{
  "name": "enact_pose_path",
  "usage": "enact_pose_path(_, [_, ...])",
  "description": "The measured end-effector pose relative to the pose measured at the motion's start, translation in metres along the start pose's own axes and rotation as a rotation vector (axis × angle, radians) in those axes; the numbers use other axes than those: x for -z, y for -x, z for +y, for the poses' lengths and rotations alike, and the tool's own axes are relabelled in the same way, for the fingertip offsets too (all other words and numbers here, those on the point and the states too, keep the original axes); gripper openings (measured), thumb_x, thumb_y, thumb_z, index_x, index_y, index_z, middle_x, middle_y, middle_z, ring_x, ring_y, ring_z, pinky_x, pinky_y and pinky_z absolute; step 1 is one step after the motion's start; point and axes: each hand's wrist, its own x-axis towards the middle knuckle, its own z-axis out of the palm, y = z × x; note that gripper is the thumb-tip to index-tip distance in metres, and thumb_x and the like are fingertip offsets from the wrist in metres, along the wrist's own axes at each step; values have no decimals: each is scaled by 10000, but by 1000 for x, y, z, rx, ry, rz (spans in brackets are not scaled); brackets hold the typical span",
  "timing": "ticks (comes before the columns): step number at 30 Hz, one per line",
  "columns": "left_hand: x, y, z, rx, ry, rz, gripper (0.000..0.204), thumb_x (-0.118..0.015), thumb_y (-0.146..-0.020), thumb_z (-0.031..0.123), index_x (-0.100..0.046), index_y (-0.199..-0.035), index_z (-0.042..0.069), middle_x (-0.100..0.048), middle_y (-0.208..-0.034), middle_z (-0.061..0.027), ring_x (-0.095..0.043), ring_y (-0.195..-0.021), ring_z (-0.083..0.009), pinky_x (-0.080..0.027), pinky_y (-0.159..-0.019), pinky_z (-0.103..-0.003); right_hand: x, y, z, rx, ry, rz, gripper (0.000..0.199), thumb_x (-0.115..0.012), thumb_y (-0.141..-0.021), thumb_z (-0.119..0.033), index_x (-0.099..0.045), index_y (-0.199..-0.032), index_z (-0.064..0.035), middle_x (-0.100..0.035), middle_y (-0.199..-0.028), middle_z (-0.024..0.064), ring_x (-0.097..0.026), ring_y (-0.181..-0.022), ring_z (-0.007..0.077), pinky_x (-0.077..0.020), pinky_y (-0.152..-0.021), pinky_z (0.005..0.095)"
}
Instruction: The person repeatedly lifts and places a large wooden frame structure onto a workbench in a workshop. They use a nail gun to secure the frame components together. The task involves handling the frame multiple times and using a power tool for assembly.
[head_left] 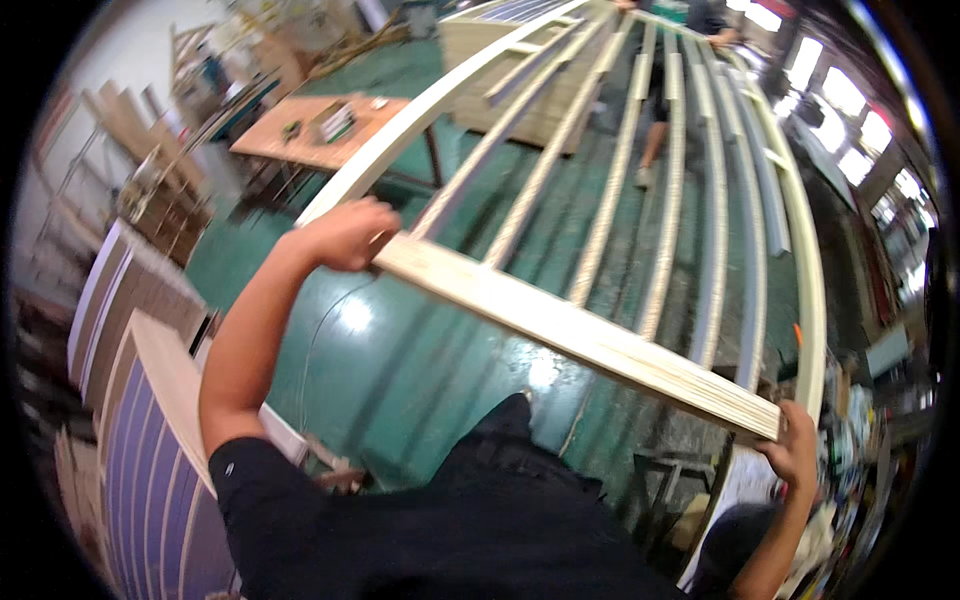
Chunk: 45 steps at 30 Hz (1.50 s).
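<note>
A large wooden slatted frame [590, 335] is held up in front of me, its wide end board nearest my body. My left hand [345, 235] is closed around the left corner, where the end board meets the long side rail [425, 110]. At the right end of the board, my right hand [793, 445] grips the other corner, next to the right side rail [812, 320]. Several long slats [603, 210] run from the end board to the far end. There a co-worker's hand [722, 38] rests on the frame.
Left of the frame stands a wooden table [290, 125] with a small box [333, 122] on it. Stacked slatted panels [150, 450] lean at the lower left. A pile of pale panels [500, 75] stands beyond the frame. A cable crosses the green floor [345, 380].
</note>
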Motion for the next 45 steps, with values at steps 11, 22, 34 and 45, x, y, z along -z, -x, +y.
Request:
enact_pose_path(11, [25,-124,-87,-41,75,15,498,-906,-666,147,-655,-1089,66,-662,-1065,-134,-622,-1101,-379,-517,-931,-482,-15,-96,4,-156,-5,14,964,-979,-489,-66,-599,-1370,16,-634,-1338,206,-592,-1276,408,-452,-1127,443])
enact_pose_path(22, [-12,-244,-189,-122,51,-16,652,-962,-614,207,-647,-1159,39,-663,-1088,-158,-615,-1080,-416,-519,-919,-500,-53,-190,-62,-231,66,27,836,-996,-533,-219,-650,-1258,16,-672,-1253,250,-605,-1213,475,-482,-1049,508])
enact_pose_path(34, [16,-249,-174,-131,31,15,641,-994,-603,189,-664,-1130,32,-682,-1085,-162,-607,-1120,-420,-511,-943,-502,-80,-188,-76,-146,-51,180,701,-993,-560,-226,-652,-1113,38,-673,-1006,252,-651,-990,480,-510,-853,488])
enact_pose_path(45, [13,-239,-160,-94,57,6,608,-990,-589,141,-663,-1087,20,-685,-1015,-170,-623,-1057,-420,-513,-913,-495,-74,-174,-75,-191,10,97,725,-1006,-555,-199,-675,-1158,30,-703,-1074,247,-670,-1050,472,-536,-898,499])
